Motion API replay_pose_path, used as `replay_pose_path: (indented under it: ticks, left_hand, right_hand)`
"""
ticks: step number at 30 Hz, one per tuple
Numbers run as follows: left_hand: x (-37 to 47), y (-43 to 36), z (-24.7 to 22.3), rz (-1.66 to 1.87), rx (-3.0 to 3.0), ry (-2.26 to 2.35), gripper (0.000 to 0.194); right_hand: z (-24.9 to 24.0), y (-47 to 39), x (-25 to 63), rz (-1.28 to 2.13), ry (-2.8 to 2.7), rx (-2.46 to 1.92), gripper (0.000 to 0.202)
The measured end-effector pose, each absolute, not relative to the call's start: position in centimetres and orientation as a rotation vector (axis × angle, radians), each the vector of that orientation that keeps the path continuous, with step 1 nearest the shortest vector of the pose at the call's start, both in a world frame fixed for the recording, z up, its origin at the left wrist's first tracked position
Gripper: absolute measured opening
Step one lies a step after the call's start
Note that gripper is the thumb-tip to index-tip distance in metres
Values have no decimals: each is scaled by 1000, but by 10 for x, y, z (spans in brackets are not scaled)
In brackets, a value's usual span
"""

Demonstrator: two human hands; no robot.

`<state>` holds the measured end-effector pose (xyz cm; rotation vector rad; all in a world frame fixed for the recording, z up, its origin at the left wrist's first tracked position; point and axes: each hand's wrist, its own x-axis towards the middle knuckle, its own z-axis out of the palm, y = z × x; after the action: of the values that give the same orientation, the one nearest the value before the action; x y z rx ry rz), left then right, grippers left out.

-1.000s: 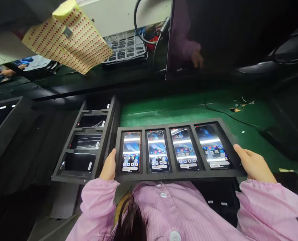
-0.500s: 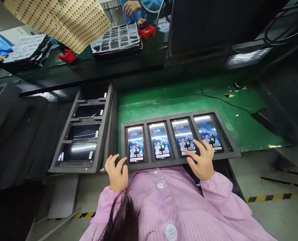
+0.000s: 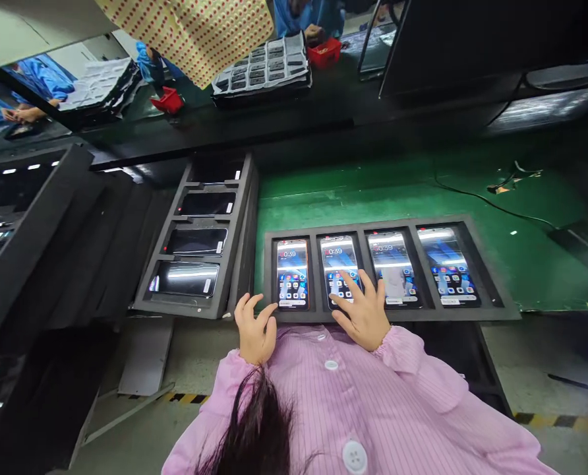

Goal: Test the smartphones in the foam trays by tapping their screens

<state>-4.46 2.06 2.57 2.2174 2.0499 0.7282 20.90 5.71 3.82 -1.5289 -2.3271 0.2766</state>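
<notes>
Several lit smartphones lie face up in the slots of a dark foam tray (image 3: 492, 290) in front of me. My right hand (image 3: 366, 307) is spread over the second smartphone from the left (image 3: 337, 254), its fingertips at the lower screen; whether they touch the glass I cannot tell. To its right is the third smartphone (image 3: 395, 264), with a pale patch across its screen. My left hand (image 3: 255, 330) rests by the tray's front left corner, fingers apart and holding nothing, nearest the leftmost smartphone (image 3: 293, 270). The rightmost smartphone (image 3: 449, 264) shows its icons uncovered.
Left of the tray stands a stack of foam trays (image 3: 225, 264) with dark-screened phones. More trays (image 3: 66, 198) are piled further left. A cable (image 3: 492, 204) crosses the green mat (image 3: 318, 191). Beyond the ledge are red bins (image 3: 168, 100) and co-workers in blue sleeves (image 3: 47, 76).
My right hand has moved left from the third smartphone to the second. The third's screen now shows a pale patch over its icons. The whole view has shifted, while my left hand stays by the tray's corner.
</notes>
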Motion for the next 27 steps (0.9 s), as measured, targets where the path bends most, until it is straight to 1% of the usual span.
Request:
replay_pose_path:
  ticks: [3, 6, 9, 12, 14, 16, 18, 21, 27]
  left_hand:
    - [-41, 23, 26, 695, 2222, 2025, 31]
    - [-37, 27, 25, 624, 2216, 2008, 31]
    - [-36, 30, 21, 552, 2190, 1997, 32]
    - [-40, 33, 16, 705, 2186, 1990, 30]
    - [-43, 35, 11, 851, 2173, 1969, 31]
    - [-45, 38, 7, 931, 2135, 1933, 34]
    - [-46, 41, 2, 939, 2082, 1895, 41]
    - [-45, 44, -4, 880, 2008, 1855, 51]
    - [-42, 42, -9, 815, 1929, 1876, 58]
  right_hand:
    - [35, 55, 215, 255, -2171, -1544, 31]
    - [32, 50, 229, 243, -1964, -1584, 40]
    - [30, 45, 251, 272, -1805, -1831, 47]
    - [31, 42, 281, 300, -1658, -2138, 49]
    - [32, 41, 304, 270, -1570, -2245, 51]
    - [33, 41, 323, 146, -1453, -2317, 53]
    - [31, 43, 336, -12, -1379, -2334, 55]
    - [27, 47, 344, -116, -1442, -2279, 53]
    - [24, 50, 345, -16, -1562, -2348, 44]
